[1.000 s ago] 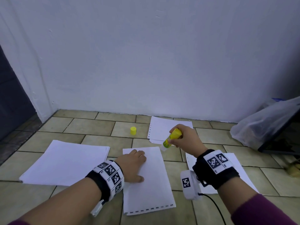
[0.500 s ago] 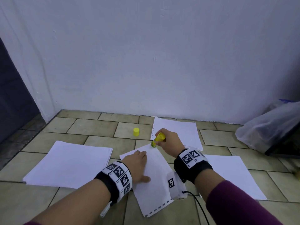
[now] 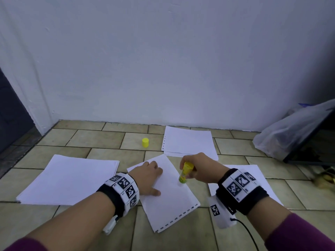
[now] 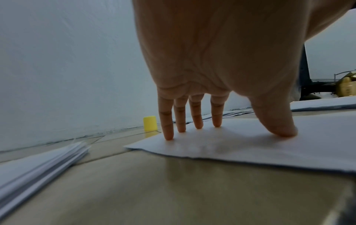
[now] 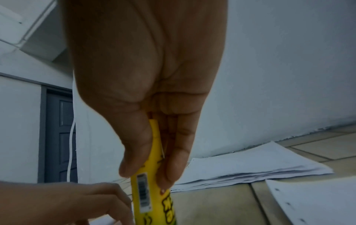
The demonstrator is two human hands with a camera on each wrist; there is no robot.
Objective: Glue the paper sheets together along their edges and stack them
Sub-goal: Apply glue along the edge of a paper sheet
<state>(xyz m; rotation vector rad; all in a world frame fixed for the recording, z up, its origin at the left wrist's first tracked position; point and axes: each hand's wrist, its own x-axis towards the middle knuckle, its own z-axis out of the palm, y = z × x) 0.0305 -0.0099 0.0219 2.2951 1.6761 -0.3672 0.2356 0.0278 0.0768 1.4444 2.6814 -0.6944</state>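
The left hand [image 3: 148,178] is lying on a single white paper sheet [image 3: 168,198], fingers [image 4: 167,121] straight and spread, their tips and the thumb pressing the sheet flat against the tiled floor [image 3: 101,140]. The sheet is resting askew to the tile joints, matte and smooth, with a row of dark punched slots along its near short edge.

The right hand [image 3: 199,169] is gripping a yellow glue stick [image 3: 184,173], thumb and fingers curled round the cylindrical barrel (a barcode label is showing in the right wrist view). The stick is standing nearly upright, its lower end meeting the sheet near the sheet's right long edge, just beside the left hand.

A small yellow cap [image 3: 145,142], a short cylinder, is standing on the floor beyond the sheet, apart from both hands. A thick stack of white paper [image 3: 72,180] is lying to the left, its layered edges showing in the left wrist view. A second, thinner pile [image 3: 188,142], slightly fanned, is lying near the wall, and further white sheets [image 3: 261,176] are lying under the right wrist.

A translucent, crumpled plastic bag [image 3: 290,131] is resting at the far right against the pale painted wall [image 3: 163,60].
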